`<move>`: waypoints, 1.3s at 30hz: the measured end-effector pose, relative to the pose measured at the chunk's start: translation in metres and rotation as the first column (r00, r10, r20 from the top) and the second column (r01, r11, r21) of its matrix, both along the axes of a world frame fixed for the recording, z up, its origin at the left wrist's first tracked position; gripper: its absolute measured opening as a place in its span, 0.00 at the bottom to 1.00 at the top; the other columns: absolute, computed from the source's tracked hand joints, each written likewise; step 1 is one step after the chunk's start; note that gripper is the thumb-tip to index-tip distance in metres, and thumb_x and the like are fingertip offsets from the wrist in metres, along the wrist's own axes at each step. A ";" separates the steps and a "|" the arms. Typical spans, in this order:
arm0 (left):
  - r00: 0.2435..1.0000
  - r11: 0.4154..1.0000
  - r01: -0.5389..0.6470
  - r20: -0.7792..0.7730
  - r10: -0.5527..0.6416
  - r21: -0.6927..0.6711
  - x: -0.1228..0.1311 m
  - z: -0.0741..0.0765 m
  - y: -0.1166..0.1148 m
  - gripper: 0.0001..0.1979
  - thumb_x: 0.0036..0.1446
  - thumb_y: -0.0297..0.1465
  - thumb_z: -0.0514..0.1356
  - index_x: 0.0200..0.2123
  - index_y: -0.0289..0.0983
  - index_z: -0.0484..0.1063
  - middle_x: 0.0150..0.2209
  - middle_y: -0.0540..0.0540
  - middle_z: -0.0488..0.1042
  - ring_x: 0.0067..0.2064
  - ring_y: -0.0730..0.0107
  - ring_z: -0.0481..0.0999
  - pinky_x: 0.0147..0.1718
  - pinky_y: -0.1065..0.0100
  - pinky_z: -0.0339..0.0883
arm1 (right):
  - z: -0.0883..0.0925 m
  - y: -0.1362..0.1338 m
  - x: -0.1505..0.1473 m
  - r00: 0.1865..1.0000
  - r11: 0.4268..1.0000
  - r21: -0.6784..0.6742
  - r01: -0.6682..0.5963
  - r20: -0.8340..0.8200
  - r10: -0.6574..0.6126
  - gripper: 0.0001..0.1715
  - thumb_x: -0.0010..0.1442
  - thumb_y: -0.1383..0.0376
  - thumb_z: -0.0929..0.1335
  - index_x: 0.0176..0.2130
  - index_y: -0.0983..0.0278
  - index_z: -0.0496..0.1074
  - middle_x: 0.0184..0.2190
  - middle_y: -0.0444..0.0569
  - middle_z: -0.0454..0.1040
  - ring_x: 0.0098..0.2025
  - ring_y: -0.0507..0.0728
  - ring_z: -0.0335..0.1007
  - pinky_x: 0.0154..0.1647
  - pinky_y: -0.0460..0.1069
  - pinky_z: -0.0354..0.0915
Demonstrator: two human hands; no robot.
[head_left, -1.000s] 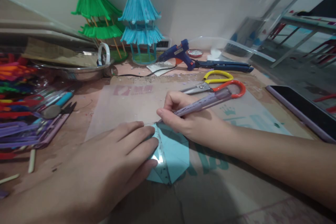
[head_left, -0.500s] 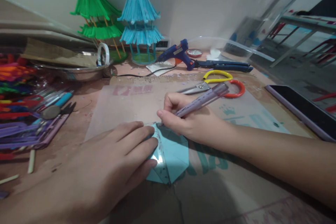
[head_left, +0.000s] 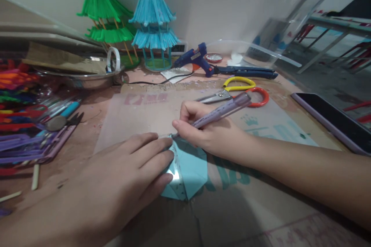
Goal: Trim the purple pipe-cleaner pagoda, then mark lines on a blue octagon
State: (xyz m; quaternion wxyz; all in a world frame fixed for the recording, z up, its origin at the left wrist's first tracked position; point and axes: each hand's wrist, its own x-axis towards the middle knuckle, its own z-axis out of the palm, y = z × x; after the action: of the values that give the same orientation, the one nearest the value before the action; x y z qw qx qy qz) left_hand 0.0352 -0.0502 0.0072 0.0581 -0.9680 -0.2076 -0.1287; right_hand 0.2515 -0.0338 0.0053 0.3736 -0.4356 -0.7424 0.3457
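Observation:
A light-blue many-sided piece (head_left: 193, 166) lies on the cardboard, with a clear ruler-like strip (head_left: 179, 175) running down across it. The fingers of my left hand (head_left: 127, 177) lie flat on the strip and the piece's left side, slightly spread. My right hand (head_left: 203, 127) pinches a purple pen (head_left: 222, 111) above the top of the piece. The pen leans to the right, and its tip is near the strip's upper end, partly hidden by my fingers.
Scissors (head_left: 257, 97) with yellow and red handles lie beyond my right hand, near a blue glue gun (head_left: 194, 60). A phone (head_left: 333, 119) is at the right, colourful craft sticks (head_left: 17, 146) at the left. Green (head_left: 101, 4) and blue (head_left: 152, 7) pagoda models stand behind.
Both hands and the blue piece hold nearly the same places. The pen's top end has shifted very slightly, and the whole view has moved a little.

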 end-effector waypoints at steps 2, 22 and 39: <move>1.000 1.000 -0.002 0.002 0.002 -0.007 0.000 0.000 0.000 0.16 0.71 0.32 0.48 0.47 0.35 0.75 0.48 0.40 0.80 0.51 0.52 0.78 0.44 0.56 0.76 | 0.001 0.000 0.000 1.000 1.000 -0.005 -0.028 0.001 0.028 0.14 0.61 0.64 0.65 0.26 0.60 0.58 0.20 0.38 0.58 0.24 0.50 0.56 0.25 0.47 0.53; 1.000 1.000 0.001 -0.003 -0.001 -0.020 0.002 -0.001 0.001 0.17 0.71 0.31 0.47 0.45 0.35 0.75 0.47 0.39 0.80 0.48 0.54 0.78 0.42 0.57 0.76 | 0.004 -0.006 0.002 0.993 0.995 -0.056 0.084 -0.083 -0.089 0.16 0.63 0.61 0.66 0.26 0.60 0.58 0.20 0.37 0.60 0.23 0.50 0.57 0.25 0.47 0.54; 1.000 0.999 -0.015 0.009 0.016 -0.043 0.002 -0.002 0.001 0.15 0.69 0.30 0.49 0.46 0.35 0.75 0.47 0.40 0.80 0.51 0.51 0.78 0.47 0.54 0.76 | 0.002 -0.004 0.000 0.999 0.999 -0.021 -0.046 0.005 0.046 0.15 0.61 0.64 0.66 0.25 0.60 0.57 0.20 0.37 0.58 0.24 0.49 0.55 0.24 0.47 0.52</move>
State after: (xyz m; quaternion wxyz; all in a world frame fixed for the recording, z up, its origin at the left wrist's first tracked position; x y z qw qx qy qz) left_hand 0.0367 -0.0496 0.0050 0.0372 -0.9667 -0.2182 -0.1284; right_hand 0.2515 -0.0378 0.0069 0.3588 -0.4233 -0.7497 0.3607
